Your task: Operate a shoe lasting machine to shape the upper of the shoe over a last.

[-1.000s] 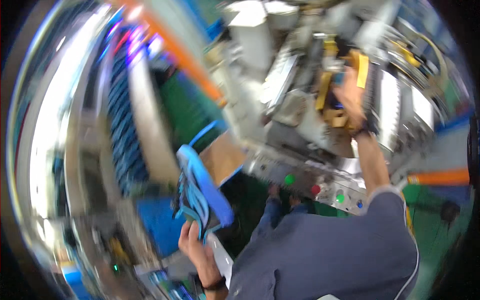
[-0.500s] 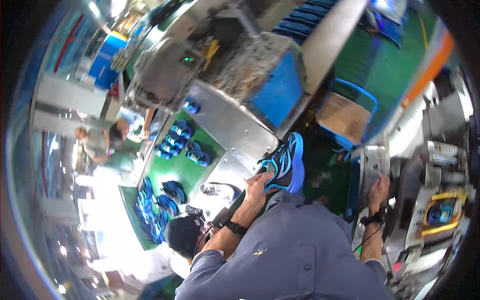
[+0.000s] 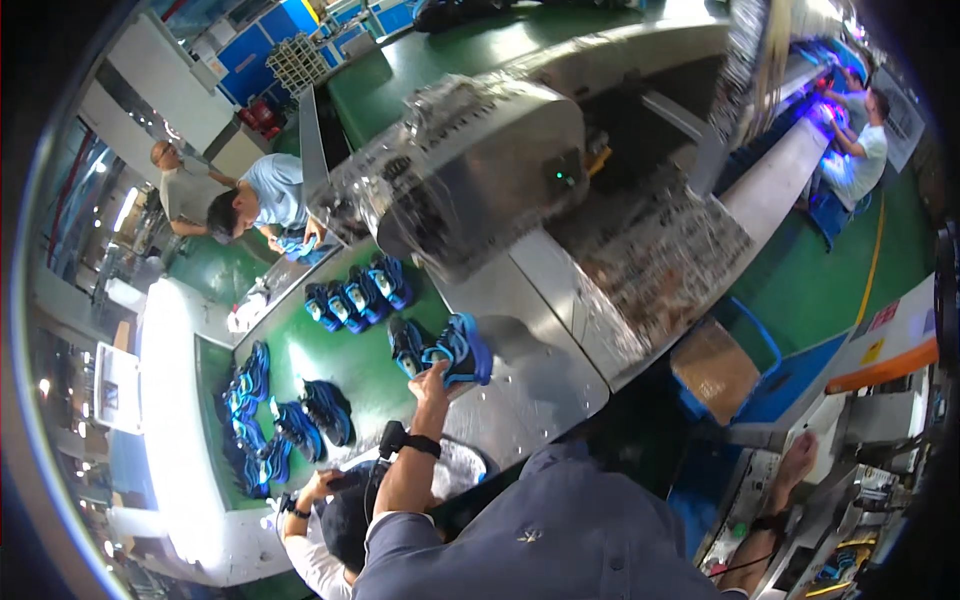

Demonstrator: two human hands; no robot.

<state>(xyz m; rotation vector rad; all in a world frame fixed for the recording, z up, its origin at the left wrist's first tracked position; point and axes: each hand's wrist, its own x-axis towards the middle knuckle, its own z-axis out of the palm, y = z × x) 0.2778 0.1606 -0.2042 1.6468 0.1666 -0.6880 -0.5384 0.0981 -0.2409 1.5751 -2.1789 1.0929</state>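
Note:
My left hand (image 3: 430, 379) is closed round the heel end of a black and blue sports shoe (image 3: 466, 347), at the edge where the green belt meets the bare metal table. Close on the left of that shoe stands a matching dark shoe (image 3: 404, 343). Off to the right, my right hand (image 3: 797, 459) rests by the edge of a pale machine (image 3: 868, 437). Its fingers look loosely extended, with nothing seen in them.
Several shoes (image 3: 352, 294) stand in a row on the green belt (image 3: 300, 350), and more shoes (image 3: 250, 400) lie farther left. A foil-wrapped machine (image 3: 480, 165) rises beyond. One co-worker (image 3: 340, 530) is close at my left; others work farther off. A cardboard-topped cart (image 3: 714, 372) stands at right.
My left hand has carried the shoe leftward from in front of my body to beside the other shoe. My view has turned left, and my right hand sits lower in it.

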